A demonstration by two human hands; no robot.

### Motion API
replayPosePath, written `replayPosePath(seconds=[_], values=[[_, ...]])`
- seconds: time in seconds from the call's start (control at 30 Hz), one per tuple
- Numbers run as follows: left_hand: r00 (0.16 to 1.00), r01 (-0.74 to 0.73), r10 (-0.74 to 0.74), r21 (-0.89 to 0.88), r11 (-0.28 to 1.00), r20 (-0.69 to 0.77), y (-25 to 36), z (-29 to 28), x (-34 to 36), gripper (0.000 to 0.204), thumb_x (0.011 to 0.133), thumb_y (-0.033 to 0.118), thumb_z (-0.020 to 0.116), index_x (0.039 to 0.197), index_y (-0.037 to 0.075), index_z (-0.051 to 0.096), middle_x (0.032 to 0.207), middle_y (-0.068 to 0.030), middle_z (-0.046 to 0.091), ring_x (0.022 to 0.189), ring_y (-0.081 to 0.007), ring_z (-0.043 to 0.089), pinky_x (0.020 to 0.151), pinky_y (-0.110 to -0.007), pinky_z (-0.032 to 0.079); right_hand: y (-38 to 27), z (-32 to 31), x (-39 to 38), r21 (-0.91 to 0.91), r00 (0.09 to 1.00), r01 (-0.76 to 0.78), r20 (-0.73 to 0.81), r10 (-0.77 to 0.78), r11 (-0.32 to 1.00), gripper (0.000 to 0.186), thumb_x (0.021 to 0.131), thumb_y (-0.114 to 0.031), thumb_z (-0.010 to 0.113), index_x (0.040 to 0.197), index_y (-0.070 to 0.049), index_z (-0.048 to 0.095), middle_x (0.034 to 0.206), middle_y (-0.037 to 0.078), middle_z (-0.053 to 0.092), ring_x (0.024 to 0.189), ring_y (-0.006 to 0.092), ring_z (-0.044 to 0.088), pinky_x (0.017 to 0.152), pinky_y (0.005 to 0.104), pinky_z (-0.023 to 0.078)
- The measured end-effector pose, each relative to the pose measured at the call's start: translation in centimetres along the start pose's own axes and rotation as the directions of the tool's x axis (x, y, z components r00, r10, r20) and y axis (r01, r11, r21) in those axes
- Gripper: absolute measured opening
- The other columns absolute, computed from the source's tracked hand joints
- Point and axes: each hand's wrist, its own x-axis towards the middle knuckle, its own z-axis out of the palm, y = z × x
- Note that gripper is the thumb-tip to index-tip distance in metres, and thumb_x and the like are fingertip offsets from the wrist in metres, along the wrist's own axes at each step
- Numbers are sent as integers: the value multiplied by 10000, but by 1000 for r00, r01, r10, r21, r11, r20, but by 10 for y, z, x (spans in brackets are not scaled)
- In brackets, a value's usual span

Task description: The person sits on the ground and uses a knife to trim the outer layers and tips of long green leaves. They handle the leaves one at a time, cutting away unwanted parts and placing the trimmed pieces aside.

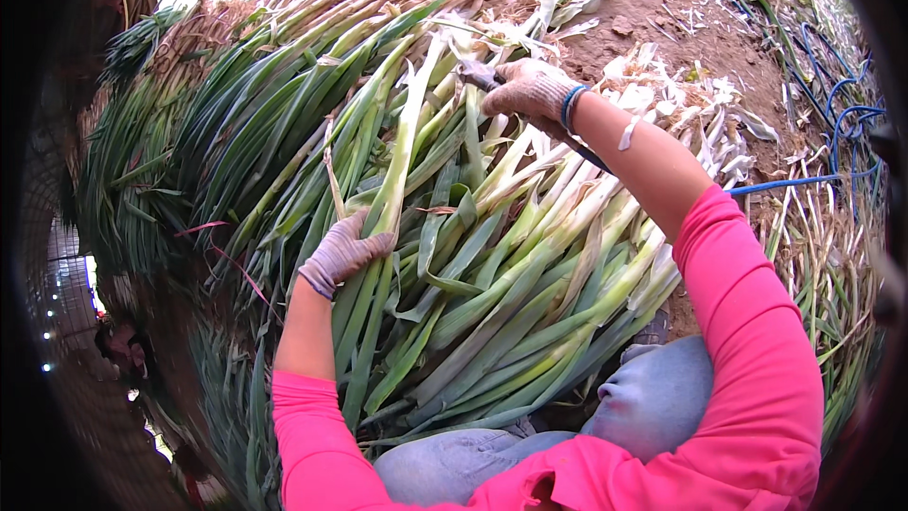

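My left hand (pixel 348 254), in a pale knitted glove, is closed around the green leaves of a leek (pixel 409 132). That leek's pale stalk slants up and away toward the roots, near my other hand. My right hand (pixel 532 90), also gloved, grips a dark tool with a grey metal head, which looks like an air blow gun (pixel 480 74). Its head is close to the leek's root end; a dark tube-like part runs back under my wrist. Beneath both hands lies a thick heap of leeks (pixel 530 265), their white ends toward the far right.
More leeks (pixel 255 123) are piled at the left and far left. A blue hose (pixel 794 183) comes in from the right and passes behind my right arm. Peeled skins (pixel 653 85) litter the brown soil (pixel 615 24). My knee (pixel 653 397) is at the heap's near edge.
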Motion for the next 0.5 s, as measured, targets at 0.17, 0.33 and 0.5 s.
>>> replayPosePath(seconds=[0.17, 0.33, 0.5], values=[[998, -37, 43, -145, 989, 36, -5, 26, -9, 476, 932, 213, 741, 1336, 31, 568, 1071, -2, 663, 935, -95, 603, 860, -259, 507, 13, -9, -1, -102, 986, -65, -158, 48, 993, 457, 700, -424, 762, 941, -37, 723, 818, 96, 714, 709, 202, 668, 698, 351, 543], [997, -63, 67, -123, 990, 25, -11, 57, -21, 489, 943, 220, 725, 1338, -12, 554, 1089, -16, 666, 949, -91, 589, 871, -261, 505, 11, 14, -57, -389, 995, 62, -50, -89, 919, 555, 728, -474, 721, 1148, -120, 639, 767, 101, 682, 706, 254, 687, 714, 380, 516], [971, -222, 195, 225, 949, 138, -10, 84, -31, 612, 903, 345, 722, 1403, 50, 529, 1021, -201, 706, 940, -261, 696, 878, -367, 528, 24, -2, -75, -234, 998, 27, -51, -40, 972, 534, 731, -444, 731, 1141, -113, 646, 744, 92, 663, 660, 232, 663, 705, 378, 543]])
